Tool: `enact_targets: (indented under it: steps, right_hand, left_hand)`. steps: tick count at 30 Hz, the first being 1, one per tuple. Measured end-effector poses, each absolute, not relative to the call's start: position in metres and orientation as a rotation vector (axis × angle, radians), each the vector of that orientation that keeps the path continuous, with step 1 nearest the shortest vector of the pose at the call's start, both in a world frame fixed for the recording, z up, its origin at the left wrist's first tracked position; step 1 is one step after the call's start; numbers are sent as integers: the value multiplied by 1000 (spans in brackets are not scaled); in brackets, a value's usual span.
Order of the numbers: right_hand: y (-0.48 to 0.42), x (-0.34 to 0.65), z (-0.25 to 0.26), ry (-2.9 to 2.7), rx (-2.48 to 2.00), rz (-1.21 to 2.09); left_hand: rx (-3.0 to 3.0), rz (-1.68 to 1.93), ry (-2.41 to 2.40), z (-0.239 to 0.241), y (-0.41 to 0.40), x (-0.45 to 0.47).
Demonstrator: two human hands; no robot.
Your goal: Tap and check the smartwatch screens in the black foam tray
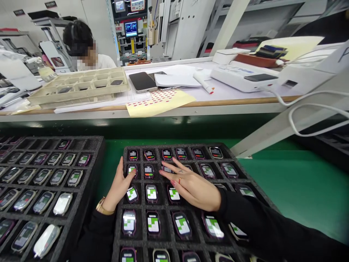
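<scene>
Below me lies a dark foam tray (117, 227) divided into cells, with smartwatches in them, screens lit. My left hand (117, 189) is at its left edge, fingers stretched along the outside. Its thumb rests on a smartwatch (131, 169) in the second row, at the screen. My right hand (195, 187) reaches over the tray, palm down, fingers spread. Its fingertips are over another smartwatch (168, 169) in that row, partly covering it; whether they touch is unclear. Several back-row watches, such as one smartwatch (149, 155), show text and a red-green bar; others show green and white blocks.
A second foam tray (94, 145) of watches lies to the left. Beyond is a bench with a beige plastic tray (124, 78), a phone (142, 82), a yellow sticker sheet (163, 103) and a white device (240, 78). A slanted post (261, 133) and white cable stand right. A person (81, 47) sits opposite.
</scene>
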State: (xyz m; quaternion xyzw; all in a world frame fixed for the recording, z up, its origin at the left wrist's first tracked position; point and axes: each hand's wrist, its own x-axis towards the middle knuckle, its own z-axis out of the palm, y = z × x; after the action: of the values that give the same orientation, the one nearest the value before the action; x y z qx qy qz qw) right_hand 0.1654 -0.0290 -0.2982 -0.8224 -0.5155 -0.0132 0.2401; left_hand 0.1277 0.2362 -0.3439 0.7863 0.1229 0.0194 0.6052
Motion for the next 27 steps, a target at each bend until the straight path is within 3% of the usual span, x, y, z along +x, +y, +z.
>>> enact_targets:
  steps: [19, 27]
  right_hand:
    - [4, 161, -315, -1458, -2282, 59]
    - [-11, 172, -311, -1308, -2349, -54]
  left_hand:
    - [2308, 268, 34, -337, 234, 130]
    - [2376, 253, -13, -338, 234, 131]
